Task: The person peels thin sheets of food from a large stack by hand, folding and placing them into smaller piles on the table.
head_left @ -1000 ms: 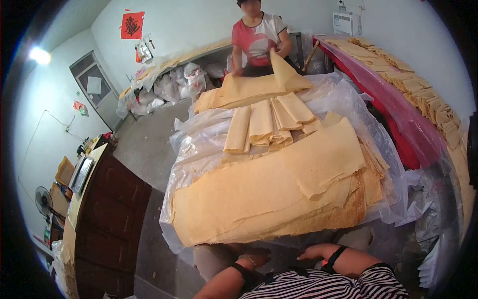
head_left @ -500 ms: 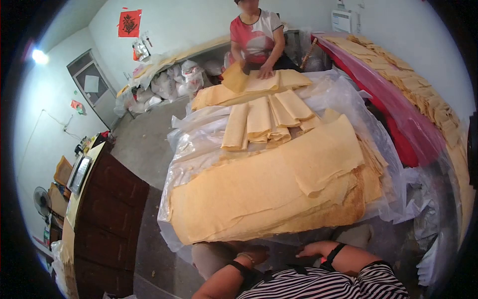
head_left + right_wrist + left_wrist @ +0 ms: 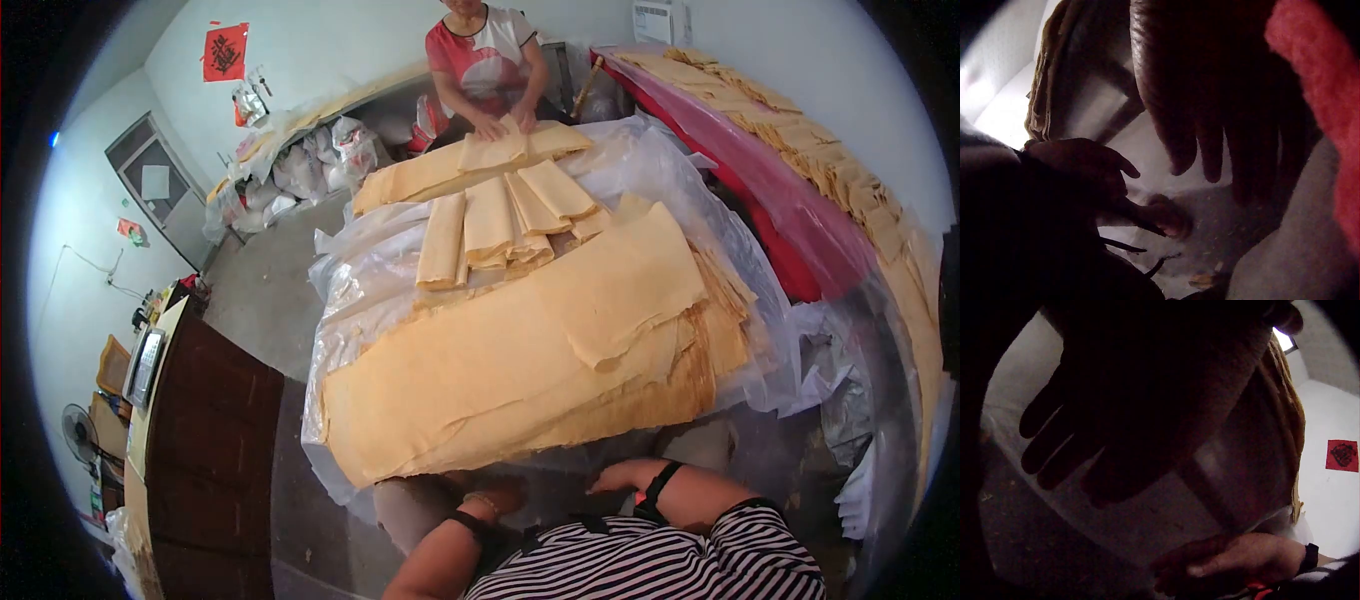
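My left hand [image 3: 503,492] hangs low by my lap, below the near edge of the table. Its fingers are loosely extended and hold nothing; in the left wrist view this hand [image 3: 1141,419] is a dark shape with fingers slightly spread. Facing it across a small gap, my right hand [image 3: 625,476] is also relaxed, and its fingers [image 3: 1213,150] point down with nothing between them in the right wrist view. Nearest to both hands is a broad stack of thin tan sheets [image 3: 500,360]. Several folded sheets [image 3: 487,220] lie beyond it.
Across the table another person [image 3: 485,65] presses both hands on a folded sheet [image 3: 494,150] atop a far stack. Plastic film [image 3: 345,300] covers the table. A brown cabinet [image 3: 215,440] stands left; more tan sheets [image 3: 800,140] line the right side. White sacks [image 3: 300,170] sit at the back.
The person opposite has brought a lifted sheet down and folded it on the far stack. The head view has shifted slightly. My hands stay where they were, without a hold.
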`<state>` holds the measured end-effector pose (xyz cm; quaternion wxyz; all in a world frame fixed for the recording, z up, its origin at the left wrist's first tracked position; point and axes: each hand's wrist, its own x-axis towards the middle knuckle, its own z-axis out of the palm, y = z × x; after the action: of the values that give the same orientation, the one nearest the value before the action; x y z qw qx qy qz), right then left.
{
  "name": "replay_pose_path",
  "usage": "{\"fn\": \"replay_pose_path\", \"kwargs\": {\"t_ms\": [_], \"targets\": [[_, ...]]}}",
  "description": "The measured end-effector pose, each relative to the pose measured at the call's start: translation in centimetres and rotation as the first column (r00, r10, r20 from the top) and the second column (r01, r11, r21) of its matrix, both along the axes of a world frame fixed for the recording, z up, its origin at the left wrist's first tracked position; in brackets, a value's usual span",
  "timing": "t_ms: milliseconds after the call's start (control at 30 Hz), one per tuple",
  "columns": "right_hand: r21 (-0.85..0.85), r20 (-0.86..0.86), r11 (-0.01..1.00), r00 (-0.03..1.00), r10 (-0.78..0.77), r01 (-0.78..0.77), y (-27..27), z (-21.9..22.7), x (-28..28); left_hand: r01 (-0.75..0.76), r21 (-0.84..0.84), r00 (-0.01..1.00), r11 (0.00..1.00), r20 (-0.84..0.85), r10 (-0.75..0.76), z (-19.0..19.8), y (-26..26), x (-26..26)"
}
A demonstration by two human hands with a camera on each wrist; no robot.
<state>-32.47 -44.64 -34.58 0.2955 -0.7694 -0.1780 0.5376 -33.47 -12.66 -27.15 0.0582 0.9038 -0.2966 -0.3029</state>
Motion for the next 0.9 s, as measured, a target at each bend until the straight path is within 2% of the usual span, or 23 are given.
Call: {"fn": "replay_pose_path", "kwargs": {"t_ms": [33, 100, 133, 200, 267, 333, 367, 400, 433, 500, 567, 600, 700, 733, 800, 867, 900], "targets": [[-0.048, -0.042, 0.999, 0.999, 0.008, -0.010, 0.5, 2.6, 0.2, -0.045, 0.068, 0.999, 0.997, -0.020, 0.046, 4.7, -1.7, 0.3], [-0.147, -0.058, 0.989, 0.998, 0.017, -0.025, 1.2, 5.0, 1.2, -0.033, 0.138, 0.998, 0.990, -0.043, 0.040, 4.8, -2.3, 0.8], [-0.195, -0.042, 0.980, 0.999, 0.021, -0.029, 1.4, 5.4, 1.1, 0.023, 0.142, 0.998, 0.990, -0.059, -0.014, 1.1, -1.2, 1.3], [-0.198, 0.002, 0.980, 1.000, 0.027, -0.026, 1.2, 5.0, 0.6, 0.025, 0.137, 0.998, 0.990, -0.063, -0.017, 0.0, -1.0, 1.1], [-0.126, 0.057, 0.992, 0.998, 0.026, -0.019, 0.9, 4.9, 0.5, -0.084, 0.118, 0.995, 0.989, -0.033, 0.089, 3.4, -1.6, 0.6], [-0.091, 0.087, 0.996, 0.996, 0.025, -0.017, 1.0, 5.5, 0.4, -0.099, 0.046, 0.995, 0.994, -0.007, 0.099, 1.6, -0.8, 0.4], [-0.075, 0.089, 0.997, 0.996, 0.026, -0.019, 0.9, 4.8, 0.4, -0.105, 0.007, 0.995, 0.994, 0.005, 0.105, 1.0, -0.6, 0.3], [-0.059, 0.091, 0.998, 0.996, 0.027, -0.022, 0.9, 4.1, 0.4, -0.049, 0.057, 0.999, 0.997, 0.015, 0.049, 0.3, -0.3, 0.4], [-0.031, 0.084, 0.999, 0.996, 0.031, -0.028, 0.7, 1.4, 0.5, 0.006, 0.107, 1.000, 0.994, 0.022, -0.008, 3.2, -1.1, 0.6], [-0.029, 0.070, 0.999, 0.997, 0.033, -0.031, 0.6, -0.2, 0.6, 0.003, 0.108, 1.000, 0.994, 0.003, -0.003, 3.5, -1.3, 0.8], [-0.078, 0.052, 0.997, 0.998, 0.028, -0.024, 0.8, -0.3, 0.7, -0.114, 0.012, 0.992, 0.993, -0.055, 0.115, 0.1, -0.7, 1.0], [-0.076, 0.068, 0.997, 0.997, 0.034, -0.028, 0.8, -0.4, 0.9, -0.124, -0.022, 0.992, 0.992, -0.030, 0.123, -0.9, -0.3, 0.7], [-0.049, 0.094, 0.998, 0.995, 0.037, -0.032, 0.6, -1.4, 0.8, -0.157, -0.054, 0.987, 0.986, 0.009, 0.158, 0.2, -0.4, 0.4], [-0.025, 0.086, 0.999, 0.996, 0.030, -0.028, 0.6, -1.3, 0.6, -0.176, -0.017, 0.984, 0.984, -0.002, 0.176, 3.1, -1.3, 0.1], [-0.008, 0.099, 1.000, 0.995, 0.019, -0.018, 0.4, -1.7, 0.5, -0.144, 0.020, 0.990, 0.989, 0.006, 0.144, 3.0, -1.5, 0.5], [-0.016, 0.132, 1.000, 0.991, 0.006, -0.004, 0.4, -3.0, 0.3, -0.042, 0.030, 0.999, 0.999, 0.036, 0.041, -2.0, -0.4, 0.7], [-0.013, 0.132, 1.000, 0.991, 0.024, -0.023, 0.4, -2.5, 0.7, -0.064, 0.018, 0.998, 0.998, 0.013, 0.064, -2.2, -0.3, 0.8]]}}
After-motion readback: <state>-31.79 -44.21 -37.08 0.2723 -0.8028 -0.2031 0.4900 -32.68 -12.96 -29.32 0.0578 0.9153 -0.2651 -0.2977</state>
